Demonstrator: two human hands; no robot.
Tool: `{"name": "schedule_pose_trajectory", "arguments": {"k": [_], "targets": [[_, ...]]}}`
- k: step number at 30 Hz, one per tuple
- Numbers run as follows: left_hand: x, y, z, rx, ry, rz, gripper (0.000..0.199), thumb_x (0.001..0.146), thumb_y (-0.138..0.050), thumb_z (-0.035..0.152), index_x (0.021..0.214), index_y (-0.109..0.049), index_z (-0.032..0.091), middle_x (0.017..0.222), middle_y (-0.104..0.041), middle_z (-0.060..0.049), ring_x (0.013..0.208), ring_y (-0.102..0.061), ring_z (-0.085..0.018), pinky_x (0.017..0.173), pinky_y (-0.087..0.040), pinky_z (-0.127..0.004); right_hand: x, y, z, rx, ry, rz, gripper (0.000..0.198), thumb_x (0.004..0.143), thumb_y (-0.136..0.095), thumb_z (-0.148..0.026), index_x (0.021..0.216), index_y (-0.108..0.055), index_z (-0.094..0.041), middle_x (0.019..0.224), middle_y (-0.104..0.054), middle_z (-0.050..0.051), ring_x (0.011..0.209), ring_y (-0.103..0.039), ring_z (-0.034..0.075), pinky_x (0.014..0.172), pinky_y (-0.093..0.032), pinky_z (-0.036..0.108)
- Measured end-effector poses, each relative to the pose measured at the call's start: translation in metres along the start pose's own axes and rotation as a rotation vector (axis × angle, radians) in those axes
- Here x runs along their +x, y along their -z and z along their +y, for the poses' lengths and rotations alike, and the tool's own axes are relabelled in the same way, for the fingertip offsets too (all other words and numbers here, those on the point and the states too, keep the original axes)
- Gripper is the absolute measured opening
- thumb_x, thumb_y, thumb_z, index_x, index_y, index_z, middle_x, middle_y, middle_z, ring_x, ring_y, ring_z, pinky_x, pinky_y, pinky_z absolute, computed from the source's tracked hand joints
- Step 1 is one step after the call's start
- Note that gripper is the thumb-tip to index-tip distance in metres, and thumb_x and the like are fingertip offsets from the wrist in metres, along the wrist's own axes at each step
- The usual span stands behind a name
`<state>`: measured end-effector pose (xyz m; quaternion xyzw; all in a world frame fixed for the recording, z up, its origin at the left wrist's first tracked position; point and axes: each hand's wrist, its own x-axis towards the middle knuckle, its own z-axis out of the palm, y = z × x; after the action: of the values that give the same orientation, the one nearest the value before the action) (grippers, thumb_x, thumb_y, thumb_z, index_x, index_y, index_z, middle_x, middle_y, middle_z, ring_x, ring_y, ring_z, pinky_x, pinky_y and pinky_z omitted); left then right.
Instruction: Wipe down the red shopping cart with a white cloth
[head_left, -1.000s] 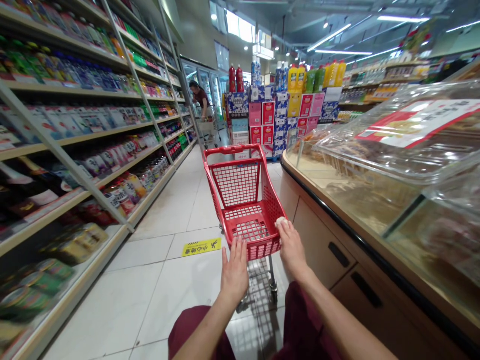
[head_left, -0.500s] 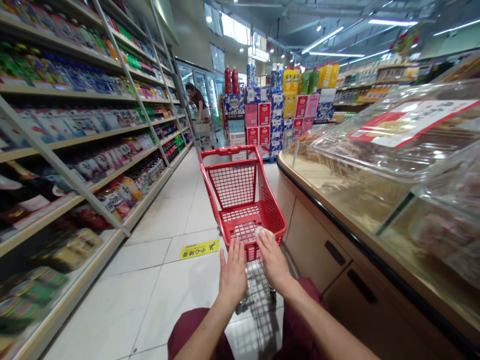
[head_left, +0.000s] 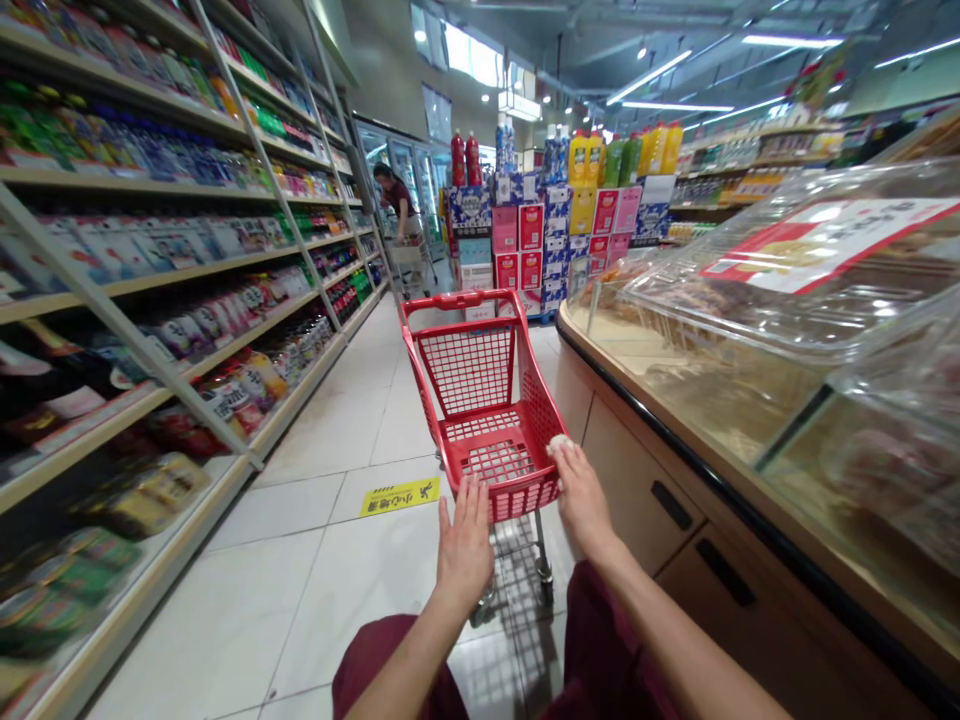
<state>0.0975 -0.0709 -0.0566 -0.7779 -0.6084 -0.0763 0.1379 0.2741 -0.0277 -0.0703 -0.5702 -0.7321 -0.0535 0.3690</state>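
Observation:
A red plastic shopping cart (head_left: 480,370) stands right in front of me, its basket holding nothing that I can see. My left hand (head_left: 465,545) lies with fingers stretched over the near rim of the basket. At the cart's near right corner, my right hand (head_left: 585,500) presses a small white cloth (head_left: 557,444) against the rim. Most of the cloth is hidden under my fingers. Below the basket, a metal leg with a caster (head_left: 545,580) shows between my knees.
Drink shelves (head_left: 187,270) line the left side. On the right runs a wooden counter (head_left: 630,460) with clear plastic covers (head_left: 765,300). Stacked drink boxes (head_left: 517,245) stand ahead. A person (head_left: 397,200) bends over another cart (head_left: 409,255). A yellow sticker (head_left: 400,496) marks the tiled floor.
My right hand has slid the cloth rightward, from the middle of the near rim to the right corner. My left hand has stayed at the same spot.

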Motion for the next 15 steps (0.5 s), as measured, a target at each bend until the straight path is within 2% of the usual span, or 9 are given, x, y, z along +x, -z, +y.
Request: {"name": "schedule_pose_trajectory", "arguments": {"k": [2, 7, 9, 12, 15], "targets": [[0.0, 0.0, 0.001, -0.01, 0.009, -0.007, 0.065, 0.069, -0.039, 0.014, 0.132, -0.025, 0.012, 0.141, -0.022, -0.007, 0.131, -0.014, -0.023, 0.103, -0.021, -0.048, 0.0, -0.002, -0.002, -0.008, -0.019, 0.01, 0.057, 0.075, -0.031, 0.0, 0.13, -0.035, -0.015, 0.133, -0.038, 0.01, 0.128, -0.023, 0.02, 0.103, -0.027, 0.044], [0.0, 0.001, -0.001, -0.042, -0.002, -0.009, 0.064, 0.068, -0.039, 0.015, 0.131, -0.027, 0.013, 0.141, -0.023, -0.007, 0.131, -0.015, -0.023, 0.103, -0.018, -0.05, -0.008, -0.011, -0.023, 0.047, 0.191, -0.062, 0.059, 0.074, -0.031, 0.001, 0.131, -0.033, -0.015, 0.132, -0.04, 0.009, 0.128, -0.023, 0.02, 0.102, -0.03, 0.044], [-0.001, 0.002, -0.004, -0.05, 0.011, 0.017, 0.065, 0.067, -0.038, 0.012, 0.132, -0.026, 0.012, 0.141, -0.022, -0.008, 0.131, -0.015, -0.022, 0.104, -0.017, -0.049, -0.006, -0.009, -0.018, 0.035, 0.149, -0.059, 0.057, 0.075, -0.032, 0.0, 0.13, -0.034, -0.015, 0.132, -0.04, 0.009, 0.128, -0.023, 0.02, 0.101, -0.03, 0.043], [-0.003, 0.003, -0.007, -0.059, 0.052, 0.041, 0.067, 0.066, -0.038, 0.011, 0.131, -0.026, 0.01, 0.141, -0.022, -0.009, 0.13, -0.016, -0.021, 0.104, -0.018, -0.048, -0.001, -0.006, -0.01, -0.011, 0.01, -0.026, 0.053, 0.077, -0.03, -0.002, 0.129, -0.036, -0.013, 0.132, -0.039, 0.011, 0.127, -0.024, 0.021, 0.102, -0.028, 0.045], [-0.003, 0.004, -0.009, -0.07, 0.035, 0.022, 0.066, 0.066, -0.039, 0.013, 0.131, -0.028, 0.01, 0.14, -0.024, -0.009, 0.13, -0.017, -0.022, 0.104, -0.018, -0.048, -0.004, -0.012, -0.023, 0.012, 0.067, -0.053, 0.054, 0.076, -0.029, 0.0, 0.129, -0.036, -0.012, 0.132, -0.04, 0.012, 0.128, -0.023, 0.02, 0.103, -0.027, 0.045]]}}
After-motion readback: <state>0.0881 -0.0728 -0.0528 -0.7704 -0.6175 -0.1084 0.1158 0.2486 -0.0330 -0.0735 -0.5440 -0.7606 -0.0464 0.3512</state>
